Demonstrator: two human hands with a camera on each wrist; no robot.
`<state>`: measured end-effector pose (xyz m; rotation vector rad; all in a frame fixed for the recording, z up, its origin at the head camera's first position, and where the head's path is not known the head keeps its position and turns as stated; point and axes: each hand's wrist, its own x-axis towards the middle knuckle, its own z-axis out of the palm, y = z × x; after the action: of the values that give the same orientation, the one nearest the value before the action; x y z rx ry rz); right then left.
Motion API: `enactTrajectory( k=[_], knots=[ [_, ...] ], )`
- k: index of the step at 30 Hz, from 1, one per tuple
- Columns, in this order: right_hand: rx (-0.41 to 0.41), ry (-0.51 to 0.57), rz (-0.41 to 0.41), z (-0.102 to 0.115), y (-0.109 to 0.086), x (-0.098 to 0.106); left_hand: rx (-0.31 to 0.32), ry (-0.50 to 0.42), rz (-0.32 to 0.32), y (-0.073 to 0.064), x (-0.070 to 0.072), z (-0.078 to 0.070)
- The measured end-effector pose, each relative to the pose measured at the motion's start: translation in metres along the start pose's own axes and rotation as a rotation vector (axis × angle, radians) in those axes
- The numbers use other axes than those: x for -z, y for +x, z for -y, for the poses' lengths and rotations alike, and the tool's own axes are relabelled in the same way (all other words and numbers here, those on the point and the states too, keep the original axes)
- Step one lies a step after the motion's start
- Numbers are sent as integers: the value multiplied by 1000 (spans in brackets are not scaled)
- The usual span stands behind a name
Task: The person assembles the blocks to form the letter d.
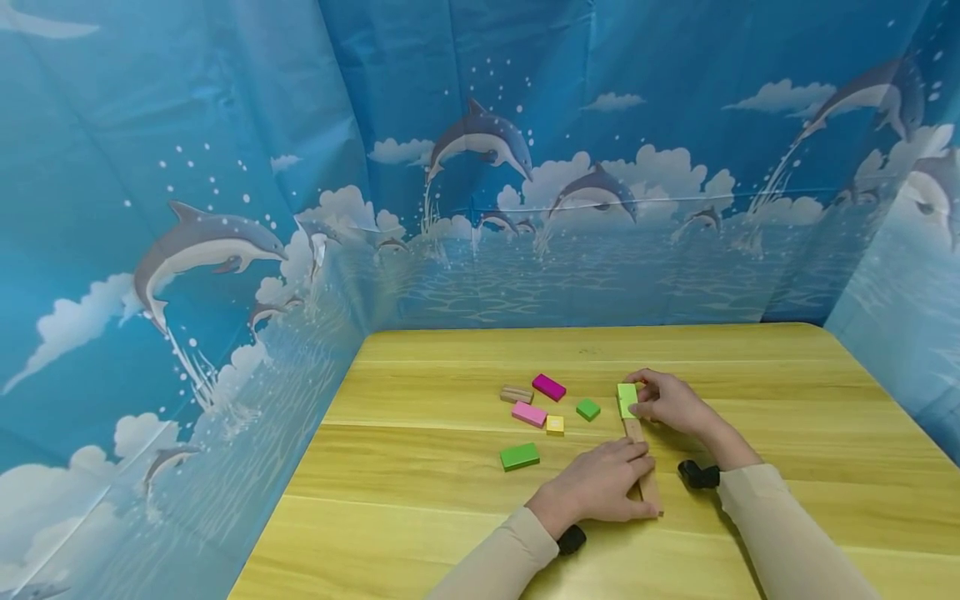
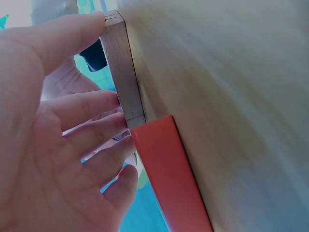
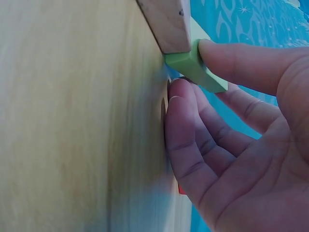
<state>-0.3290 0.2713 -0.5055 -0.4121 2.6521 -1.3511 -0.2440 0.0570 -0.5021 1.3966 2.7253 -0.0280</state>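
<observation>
- Step in hand, as judged: squaring the light green block (image 1: pixel 625 398) to the far end of a row of bare wooden blocks (image 1: pixel 633 430) on the tabletop (image 1: pixel 810 400).
- Right hand (image 1: pixel 670 406): thumb and fingers pinch the light green block at the row's far end; whether it lies flat or slightly lifted cannot be told.
- Left hand (image 1: pixel 600 483): fingers loosely extended, thumb and fingertips touching the side of the wooden row — apparently a steadying contact.
- Light green block appears turned a little off the row's line; a small wrist twist should true it before release.
- Any push is best made along the row, not across — a sideways nudge could kick the joint out.
- Left fingertips should press lightly, lest the wooden blocks slide.
- Red block (image 2: pixel 169 169) sits close by in the left wrist view, not seen from the head; the palm should clear it.
</observation>
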Motion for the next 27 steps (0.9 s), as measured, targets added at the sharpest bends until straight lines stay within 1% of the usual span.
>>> enactTrajectory(
  k=[7, 15, 20, 27],
  knots=[
    [-24, -27, -17, 3, -2, -1, 6, 4, 5, 0, 1, 0],
    [-3, -66, 22, 3, -4, -3, 9, 21, 10, 0, 1, -1],
    [-7, -64, 26, 1, -3, -3, 10, 28, 14, -1, 0, -1],
    [-10, -48, 62, 5, -5, 1, 8, 70, 7, -2, 1, -4]
  ],
)
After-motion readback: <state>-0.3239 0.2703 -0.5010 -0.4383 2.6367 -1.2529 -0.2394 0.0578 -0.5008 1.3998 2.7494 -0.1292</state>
